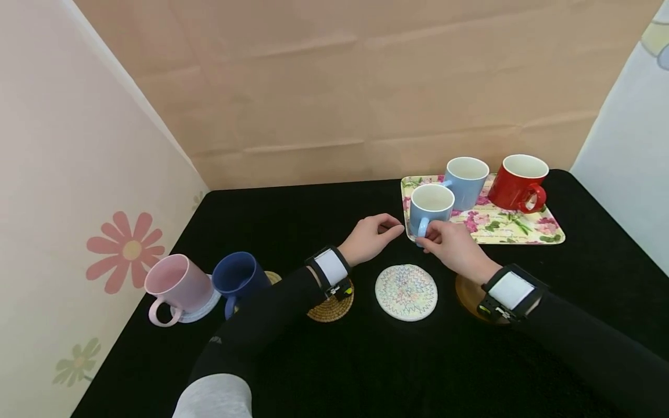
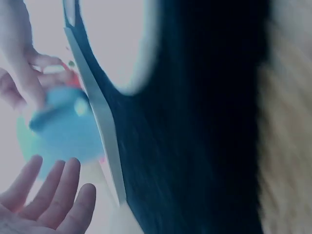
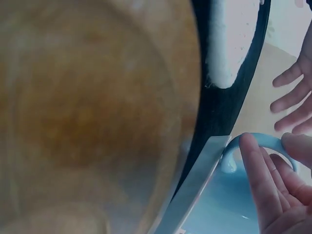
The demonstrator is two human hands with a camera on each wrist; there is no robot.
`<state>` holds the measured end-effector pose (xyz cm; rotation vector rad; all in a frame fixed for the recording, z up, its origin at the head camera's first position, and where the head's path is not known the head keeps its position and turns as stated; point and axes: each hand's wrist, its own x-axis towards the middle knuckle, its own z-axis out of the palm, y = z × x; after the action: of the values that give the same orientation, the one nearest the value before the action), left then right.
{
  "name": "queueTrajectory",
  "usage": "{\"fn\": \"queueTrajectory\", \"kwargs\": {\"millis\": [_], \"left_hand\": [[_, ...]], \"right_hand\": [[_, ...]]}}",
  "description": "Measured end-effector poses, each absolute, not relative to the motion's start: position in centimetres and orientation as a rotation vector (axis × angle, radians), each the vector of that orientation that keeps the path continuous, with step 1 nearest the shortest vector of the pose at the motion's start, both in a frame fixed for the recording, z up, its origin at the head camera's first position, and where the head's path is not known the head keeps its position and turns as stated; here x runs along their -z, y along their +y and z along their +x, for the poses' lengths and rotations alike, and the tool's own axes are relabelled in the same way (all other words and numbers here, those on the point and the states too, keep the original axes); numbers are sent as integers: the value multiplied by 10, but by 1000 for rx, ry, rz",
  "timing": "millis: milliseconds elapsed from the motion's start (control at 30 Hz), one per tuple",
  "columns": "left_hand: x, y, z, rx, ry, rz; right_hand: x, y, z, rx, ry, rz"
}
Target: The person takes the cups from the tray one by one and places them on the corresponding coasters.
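My right hand (image 1: pixel 456 248) pinches the handle of a light blue mug (image 1: pixel 433 210) at the left front of a flowered tray (image 1: pixel 502 236). In the right wrist view its thumb and fingers close on the curved mug handle (image 3: pixel 265 140). Just left of that mug, my left hand (image 1: pixel 370 239) hovers near the tray's edge, holding nothing. The left wrist view shows its fingers (image 2: pixel 63 192) loosely extended and spread toward the mug. A second light blue mug (image 1: pixel 466 187) stands upright right behind the first, with a red mug (image 1: pixel 506 187) farther right on the tray.
In front of the tray lie a white patterned coaster (image 1: pixel 406 292), a woven coaster (image 1: pixel 330 309) partly under my left wrist, and a brown coaster (image 1: pixel 467 292) partly under my right. A navy mug (image 1: pixel 239 281) and a pink mug (image 1: pixel 189 287) stand on coasters at left.
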<state>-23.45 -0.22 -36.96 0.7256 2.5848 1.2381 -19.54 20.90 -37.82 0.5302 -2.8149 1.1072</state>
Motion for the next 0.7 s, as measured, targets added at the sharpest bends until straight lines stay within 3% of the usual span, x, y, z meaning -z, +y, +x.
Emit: {"fn": "queueTrajectory", "kwargs": {"millis": [333, 700], "left_hand": [[373, 40, -233, -1549, 2367, 468], [377, 64, -239, -1772, 2016, 289]], "right_hand": [[366, 237, -191, -983, -2872, 583], [370, 274, -216, -1054, -2933, 394]]}}
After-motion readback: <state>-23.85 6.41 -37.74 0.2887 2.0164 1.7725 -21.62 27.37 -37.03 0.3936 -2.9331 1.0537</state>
